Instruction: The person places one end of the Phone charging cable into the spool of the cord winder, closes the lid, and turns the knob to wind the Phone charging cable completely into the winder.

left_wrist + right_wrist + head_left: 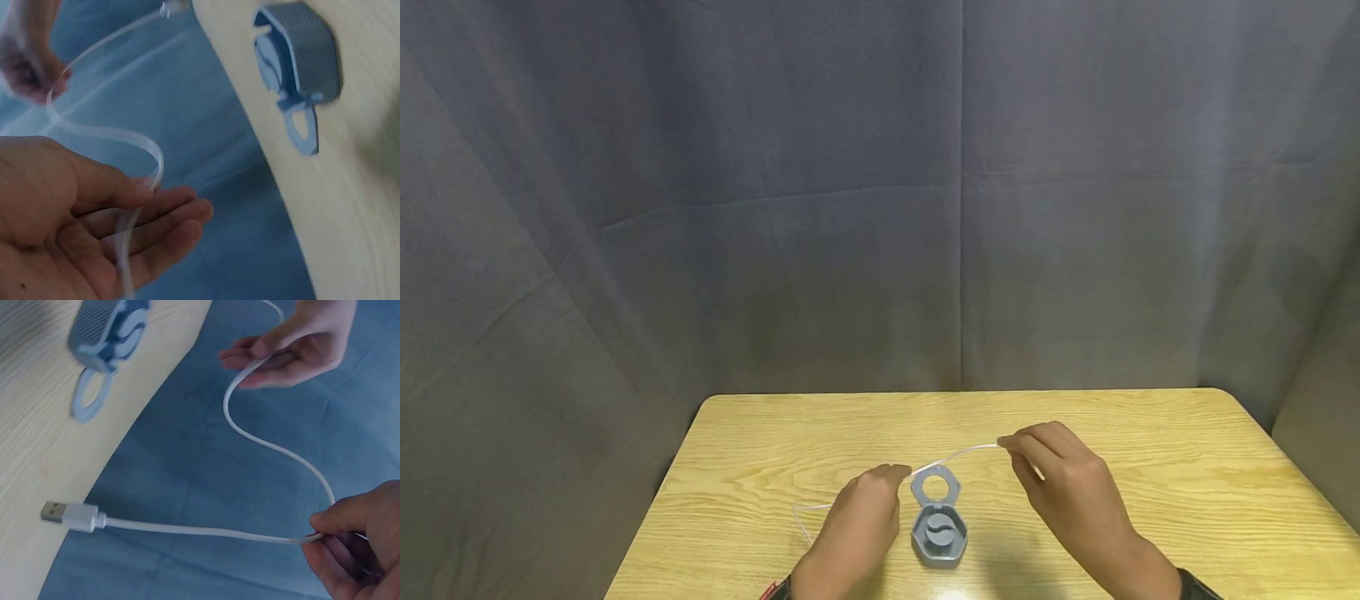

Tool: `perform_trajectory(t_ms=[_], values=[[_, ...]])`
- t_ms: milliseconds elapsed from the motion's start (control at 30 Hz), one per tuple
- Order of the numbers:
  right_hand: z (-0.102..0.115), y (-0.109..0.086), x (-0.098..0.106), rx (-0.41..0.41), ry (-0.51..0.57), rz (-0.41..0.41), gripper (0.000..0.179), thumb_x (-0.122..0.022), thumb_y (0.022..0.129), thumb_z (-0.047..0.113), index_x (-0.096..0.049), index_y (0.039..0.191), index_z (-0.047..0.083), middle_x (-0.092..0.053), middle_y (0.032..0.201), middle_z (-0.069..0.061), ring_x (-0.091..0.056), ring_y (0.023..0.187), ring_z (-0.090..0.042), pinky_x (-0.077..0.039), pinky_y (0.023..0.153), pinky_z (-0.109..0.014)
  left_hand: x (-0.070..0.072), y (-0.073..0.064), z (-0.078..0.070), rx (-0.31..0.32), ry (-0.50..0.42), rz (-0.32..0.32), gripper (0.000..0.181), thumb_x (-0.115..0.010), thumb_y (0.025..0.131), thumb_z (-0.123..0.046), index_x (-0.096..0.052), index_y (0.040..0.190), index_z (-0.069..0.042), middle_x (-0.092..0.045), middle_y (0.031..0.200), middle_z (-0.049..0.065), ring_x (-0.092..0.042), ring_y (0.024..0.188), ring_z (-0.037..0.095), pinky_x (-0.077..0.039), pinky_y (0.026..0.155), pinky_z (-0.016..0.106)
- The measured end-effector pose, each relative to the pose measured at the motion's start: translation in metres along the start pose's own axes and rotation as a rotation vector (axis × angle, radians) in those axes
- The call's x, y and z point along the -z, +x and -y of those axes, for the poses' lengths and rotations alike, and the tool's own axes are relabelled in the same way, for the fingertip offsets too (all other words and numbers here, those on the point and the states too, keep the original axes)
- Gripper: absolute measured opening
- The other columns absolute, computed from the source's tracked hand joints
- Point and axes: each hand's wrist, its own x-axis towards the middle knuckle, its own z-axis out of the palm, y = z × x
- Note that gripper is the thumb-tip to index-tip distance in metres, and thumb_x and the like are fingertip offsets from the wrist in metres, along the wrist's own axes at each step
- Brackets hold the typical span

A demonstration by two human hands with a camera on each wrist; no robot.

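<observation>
A white USB cable (275, 447) runs between the two hands in a loose bend above the table. My left hand (861, 517) pinches it between thumb and fingers, and a length trails off behind that hand to the left. To the right, my right hand (1067, 483) pinches the cable near one end, where the USB plug (80, 517) sticks out freely. Between the hands, on the tabletop, stands a grey hexagonal case (939, 558) with an S-shaped split core inside. Its ring-shaped lid (952, 483) is hinged back, away from me.
The light wood table (760, 433) has rounded far corners. Dark grey-blue curtains (850, 250) hang behind it and along both sides. A small red item (767, 591) shows at the bottom edge beside the left wrist.
</observation>
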Motion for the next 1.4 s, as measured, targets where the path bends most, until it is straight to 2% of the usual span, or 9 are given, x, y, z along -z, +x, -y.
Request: perform_trajectory(t_ms=[100,200,300,600,700,833,1000,1233,1400], values=[[0.009,0.005,-0.001,0.004,0.040,0.013,0.043,-0.085,0.062,-0.019,-0.076,0.093,0.010,-0.072,0.090,0.003,-0.065,0.081,-0.013,-0.055,0.070,-0.013,-0.005,0.001,-0.002,0.000,-0.082,0.035,0.035,-0.058,0.096,0.011,-0.063,0.130,0.007,-0.069,0.129,0.024,-0.072,0.113,0.034,-0.063,0.090,0.033],[0.017,0.008,-0.004,0.027,0.082,0.020,0.014,-0.074,0.089,-0.004,-0.077,0.093,0.009,-0.072,0.090,0.003,-0.065,0.081,-0.013,-0.056,0.069,-0.014,-0.008,0.003,-0.004,-0.032,-0.125,0.023,0.034,-0.059,0.098,0.008,-0.061,0.132,0.008,-0.069,0.129,0.024,-0.072,0.113,0.033,-0.063,0.090,0.029],[0.021,0.009,-0.007,0.059,0.098,0.024,0.030,-0.051,0.107,0.014,-0.077,0.093,0.009,-0.072,0.090,0.003,-0.064,0.079,-0.012,-0.057,0.066,-0.015,-0.008,0.005,-0.008,-0.092,-0.115,-0.029,0.032,-0.061,0.099,0.001,-0.064,0.131,0.006,-0.071,0.126,0.021,-0.073,0.112,0.030,-0.062,0.090,0.025],[0.030,0.004,-0.020,0.108,0.077,0.048,0.053,-0.032,0.111,0.023,-0.079,0.091,0.008,-0.071,0.089,0.004,-0.062,0.077,-0.009,-0.054,0.061,-0.011,0.005,0.005,-0.032,-0.291,-0.033,-0.151,0.033,-0.064,0.098,0.001,-0.063,0.131,0.003,-0.073,0.124,0.014,-0.074,0.111,0.023,-0.057,0.092,0.016],[0.032,0.003,-0.022,0.107,0.084,0.055,0.050,-0.035,0.111,0.023,-0.078,0.091,0.010,-0.070,0.089,0.005,-0.062,0.078,-0.008,-0.053,0.062,-0.011,0.007,0.003,-0.035,-0.312,-0.004,-0.171,0.034,-0.068,0.090,0.014,-0.068,0.122,0.002,-0.075,0.118,0.013,-0.076,0.106,0.021,-0.057,0.090,0.013],[0.030,0.003,-0.024,0.108,0.069,0.050,0.017,-0.065,0.095,0.001,-0.077,0.092,0.012,-0.071,0.090,0.006,-0.062,0.079,-0.008,-0.054,0.062,-0.011,0.010,0.003,-0.032,-0.288,0.006,-0.192,0.036,-0.071,0.083,0.020,-0.071,0.113,0.000,-0.077,0.113,0.013,-0.077,0.102,0.021,-0.058,0.086,0.014],[0.025,-0.002,-0.022,0.069,0.010,0.052,0.035,-0.082,0.069,-0.013,-0.077,0.091,0.014,-0.071,0.090,0.009,-0.062,0.079,-0.006,-0.054,0.062,-0.011,0.014,0.001,-0.024,-0.246,-0.008,-0.203,0.020,-0.067,0.091,0.012,-0.071,0.107,0.000,-0.077,0.111,0.013,-0.076,0.104,0.024,-0.061,0.088,0.020],[0.010,-0.012,-0.016,0.033,-0.008,0.146,0.039,-0.085,0.069,-0.013,-0.078,0.097,0.013,-0.072,0.094,0.009,-0.063,0.084,-0.006,-0.057,0.068,-0.014,0.014,-0.004,-0.008,-0.198,-0.009,-0.207,0.021,-0.064,0.091,0.015,-0.072,0.103,0.000,-0.078,0.109,0.014,-0.076,0.103,0.025,-0.062,0.088,0.022],[-0.002,-0.016,-0.012,0.039,-0.019,0.127,0.042,-0.084,0.066,-0.015,-0.078,0.098,0.012,-0.072,0.095,0.009,-0.064,0.084,-0.008,-0.058,0.068,-0.015,0.017,-0.006,0.001,-0.188,-0.007,-0.250,0.022,-0.064,0.090,0.016,-0.073,0.101,0.000,-0.078,0.107,0.015,-0.077,0.102,0.026,-0.062,0.087,0.025]])
